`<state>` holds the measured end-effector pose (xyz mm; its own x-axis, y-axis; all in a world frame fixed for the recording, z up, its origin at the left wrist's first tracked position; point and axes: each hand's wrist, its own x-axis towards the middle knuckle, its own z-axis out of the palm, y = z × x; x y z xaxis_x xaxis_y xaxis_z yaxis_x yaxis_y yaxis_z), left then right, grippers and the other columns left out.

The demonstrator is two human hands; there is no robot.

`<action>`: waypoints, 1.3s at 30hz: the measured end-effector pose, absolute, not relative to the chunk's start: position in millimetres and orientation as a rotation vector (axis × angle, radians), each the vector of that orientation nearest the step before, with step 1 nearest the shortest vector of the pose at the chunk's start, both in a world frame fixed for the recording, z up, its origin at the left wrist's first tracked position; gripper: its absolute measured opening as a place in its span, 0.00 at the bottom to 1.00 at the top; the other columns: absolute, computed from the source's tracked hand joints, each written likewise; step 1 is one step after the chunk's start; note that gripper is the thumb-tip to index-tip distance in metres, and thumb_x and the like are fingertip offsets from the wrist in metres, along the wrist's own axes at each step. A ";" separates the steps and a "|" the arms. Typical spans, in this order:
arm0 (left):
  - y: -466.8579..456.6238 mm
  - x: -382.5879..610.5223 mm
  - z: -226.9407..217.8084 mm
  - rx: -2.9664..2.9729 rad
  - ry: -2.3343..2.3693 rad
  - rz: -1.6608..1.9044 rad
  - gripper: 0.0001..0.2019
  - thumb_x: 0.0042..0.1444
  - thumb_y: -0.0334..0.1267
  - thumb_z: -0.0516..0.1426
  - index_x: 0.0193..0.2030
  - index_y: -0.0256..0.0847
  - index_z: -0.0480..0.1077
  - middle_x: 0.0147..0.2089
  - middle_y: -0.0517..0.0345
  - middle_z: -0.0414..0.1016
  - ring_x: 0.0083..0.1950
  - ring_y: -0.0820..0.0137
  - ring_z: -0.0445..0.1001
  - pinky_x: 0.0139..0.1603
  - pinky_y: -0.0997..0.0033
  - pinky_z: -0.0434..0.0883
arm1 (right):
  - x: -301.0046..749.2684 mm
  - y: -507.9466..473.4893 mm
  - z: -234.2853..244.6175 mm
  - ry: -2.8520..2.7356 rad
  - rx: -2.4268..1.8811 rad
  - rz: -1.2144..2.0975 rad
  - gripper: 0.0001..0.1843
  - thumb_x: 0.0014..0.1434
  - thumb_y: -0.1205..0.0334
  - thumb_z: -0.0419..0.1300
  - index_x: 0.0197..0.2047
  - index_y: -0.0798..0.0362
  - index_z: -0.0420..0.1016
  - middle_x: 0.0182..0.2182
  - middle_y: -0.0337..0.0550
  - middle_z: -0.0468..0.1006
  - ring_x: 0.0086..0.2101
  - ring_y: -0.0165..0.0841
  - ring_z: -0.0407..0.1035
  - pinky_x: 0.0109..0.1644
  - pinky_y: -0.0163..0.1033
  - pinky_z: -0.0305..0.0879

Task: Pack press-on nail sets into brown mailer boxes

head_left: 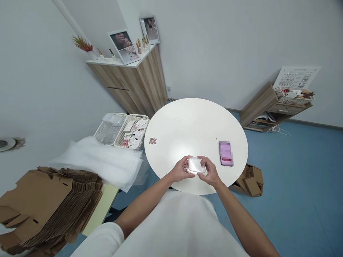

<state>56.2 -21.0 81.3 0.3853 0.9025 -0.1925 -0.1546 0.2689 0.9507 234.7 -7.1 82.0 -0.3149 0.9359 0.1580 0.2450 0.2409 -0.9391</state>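
Between my two hands is a small clear plastic box (195, 165), held over the near part of a white oval table (182, 121). My left hand (182, 169) grips its left side, thumb at the near edge and fingers at the far edge. On the opposite side my right hand (209, 170) closes on the box in the same way. Light reflects off the box, and I cannot make out anything inside it. A small set of reddish press-on nails (152, 141) lies near the table's left edge. To the right rests a phone (226, 154) with a blurred pinkish screen.
Left of the table stand a basket of cards and packets (134, 132) and a basket of clear plastic boxes (109, 130). White foam sheets (99, 159) and stacked flat cardboard (45, 207) lie nearer. A cardboard box (251, 180) sits on the floor at right. Wooden cabinets (150, 78) stand behind.
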 end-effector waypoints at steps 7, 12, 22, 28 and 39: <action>-7.9 53.1 87.1 0.946 0.861 0.895 0.40 0.37 0.34 0.64 0.58 0.45 0.51 0.43 0.53 0.66 0.42 0.70 0.68 0.40 0.69 0.67 | 234.9 10.3 92.0 -1.797 -1.083 1.072 0.17 0.37 0.61 0.61 0.32 0.50 0.60 0.45 0.48 0.67 0.39 0.38 0.64 0.37 0.39 0.60; -4.4 45.7 73.3 0.842 0.991 0.844 0.30 0.41 0.34 0.61 0.53 0.43 0.59 0.35 0.58 0.68 0.32 0.76 0.69 0.35 0.71 0.66 | 240.8 11.4 85.9 -1.859 -1.133 1.070 0.18 0.40 0.60 0.60 0.36 0.51 0.60 0.46 0.49 0.66 0.39 0.36 0.64 0.38 0.39 0.61; -21.0 40.3 45.9 0.916 1.159 0.764 0.19 0.41 0.33 0.60 0.43 0.37 0.66 0.32 0.58 0.68 0.27 0.77 0.69 0.31 0.75 0.64 | 241.2 14.7 81.2 -1.728 -1.511 1.371 0.17 0.55 0.48 0.45 0.38 0.50 0.64 0.28 0.40 0.72 0.26 0.31 0.66 0.32 0.37 0.60; -25.1 37.1 42.3 0.964 1.124 0.806 0.18 0.41 0.34 0.60 0.42 0.36 0.67 0.31 0.58 0.69 0.30 0.77 0.69 0.35 0.74 0.65 | 228.7 23.9 67.5 -1.345 -1.589 1.530 0.25 0.51 0.40 0.47 0.39 0.53 0.66 0.21 0.37 0.68 0.20 0.28 0.62 0.27 0.35 0.59; -29.4 37.7 30.0 0.872 1.200 0.823 0.18 0.41 0.34 0.60 0.42 0.37 0.67 0.33 0.58 0.68 0.27 0.78 0.68 0.32 0.74 0.65 | 227.8 -4.5 47.3 -1.018 -1.603 1.589 0.29 0.50 0.41 0.48 0.51 0.49 0.64 0.37 0.44 0.70 0.26 0.28 0.64 0.30 0.36 0.63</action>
